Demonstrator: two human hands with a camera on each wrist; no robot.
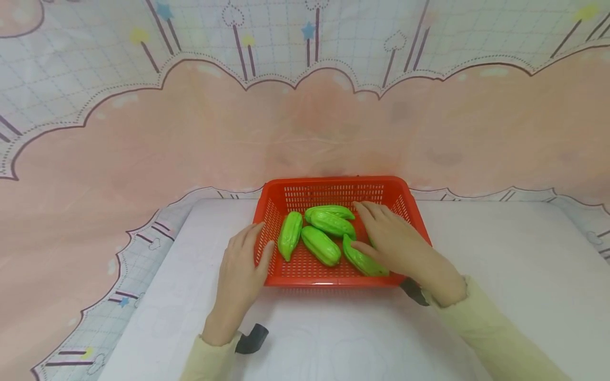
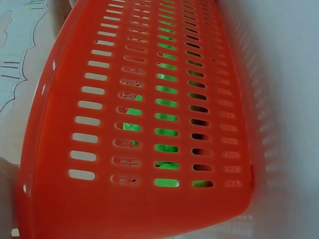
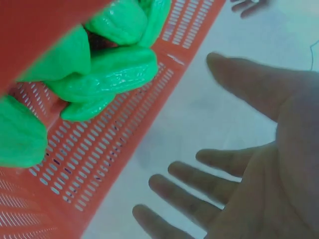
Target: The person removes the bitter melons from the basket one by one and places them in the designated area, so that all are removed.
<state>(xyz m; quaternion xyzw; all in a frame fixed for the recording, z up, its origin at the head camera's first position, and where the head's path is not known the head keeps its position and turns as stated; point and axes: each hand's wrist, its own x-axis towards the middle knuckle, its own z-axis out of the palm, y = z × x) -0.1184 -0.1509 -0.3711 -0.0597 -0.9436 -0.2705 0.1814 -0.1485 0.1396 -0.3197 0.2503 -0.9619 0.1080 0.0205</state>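
A pale cloth printed with peach cloud shapes (image 1: 305,127) fills the background. Before it lies a white-covered table (image 1: 500,264), with a rectangular red slotted plastic basket (image 1: 333,282) near the middle of its far edge.

The right hand (image 1: 405,243) is over the basket's right side, fingers straight and spread wide in the right wrist view, holding nothing. The left hand (image 1: 242,267) is at the basket's left edge, thumb well apart from the fingers, nothing in its grasp; whether it touches the rim I cannot tell.

Inside lie at least five bright-green, glossy, ridged elongated gourds: one along the left wall (image 1: 290,235), two overlapping toward the back edge, one slanting near the centre (image 1: 321,246), and one at the front-right corner (image 1: 362,258), partly under the right hand.

For handling these, I would steady the left rim lightly, take a gourd across its thick middle, and lift straight up past the wall. The overlapping pair probably needs the upper one taken first; smooth skins could slip.
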